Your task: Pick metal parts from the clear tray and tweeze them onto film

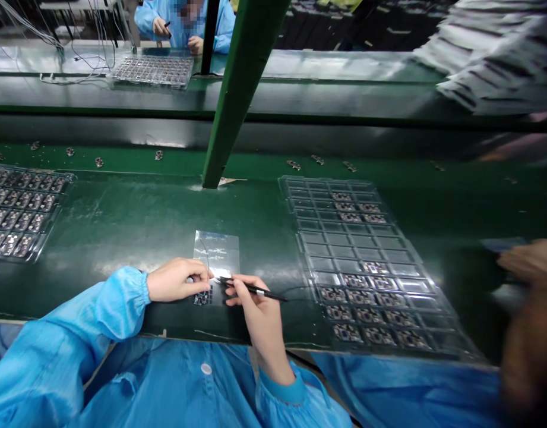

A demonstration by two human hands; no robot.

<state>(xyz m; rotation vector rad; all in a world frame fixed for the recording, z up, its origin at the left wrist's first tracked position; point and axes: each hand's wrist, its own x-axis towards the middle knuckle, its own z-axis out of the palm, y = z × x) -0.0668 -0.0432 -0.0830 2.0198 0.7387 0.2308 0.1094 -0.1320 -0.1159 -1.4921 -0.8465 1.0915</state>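
Observation:
My left hand [180,279] rests over the bench with thumb and fingers pinched together. What it pinches is too small to make out; a thin dark wire [207,254] curves up from the fingertips. Just below them lies a small circuit board [202,298], partly covered by the hand. My right hand [261,306] is closed around a slim black pen-like tool [255,289], whose tip points left, close to the left fingertips. Under both hands is a clear plastic sheet [224,245] lying on the green bench.
A clear compartment tray [315,255] with several boards lies at right, a fuller tray [32,199] at left. A green post [244,89] rises ahead. Loose boards [158,155] dot the strip behind. A person's blurred hand [531,264] is at right; a person [166,27] sits opposite.

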